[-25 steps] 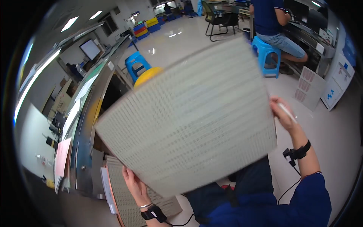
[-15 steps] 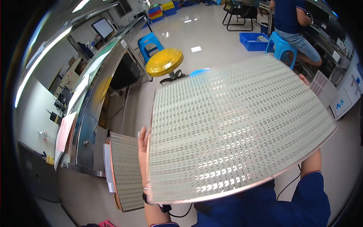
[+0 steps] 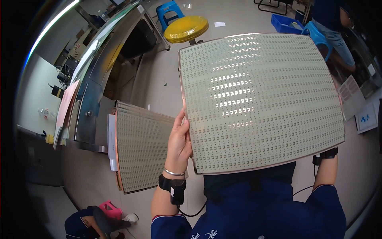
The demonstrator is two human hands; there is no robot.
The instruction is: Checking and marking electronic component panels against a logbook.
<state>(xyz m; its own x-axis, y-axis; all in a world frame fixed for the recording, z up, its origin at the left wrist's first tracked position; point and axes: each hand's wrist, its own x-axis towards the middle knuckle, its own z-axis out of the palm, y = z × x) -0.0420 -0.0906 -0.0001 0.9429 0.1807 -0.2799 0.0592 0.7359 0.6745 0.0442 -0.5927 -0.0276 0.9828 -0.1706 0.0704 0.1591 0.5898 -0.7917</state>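
My left hand (image 3: 180,137) is closed on the left edge of a large pale green circuit board panel (image 3: 278,99), its thumb against the rim. The panel is tilted up in front of my body, its face covered with rows of small shiny metal pads and its edges copper-coloured. On the right my forearm (image 3: 327,165) goes up behind the panel, which hides my right hand and its fingers. Left of my left hand, a stack of similar panels (image 3: 143,149) stands on edge, with copper-coloured rims and white sheets at its side.
A steel workbench (image 3: 93,103) with papers runs along the left. Beyond the panel stand a yellow round stool (image 3: 186,28), a blue stool (image 3: 169,14) and a blue bin (image 3: 285,24). One person (image 3: 332,32) sits at the far right; another (image 3: 87,223) is low at the lower left.
The panel has tilted up to face me more and shifted toward the right. My left hand now shows fully at its left edge. My view has tipped downward, and a person appears at lower left.
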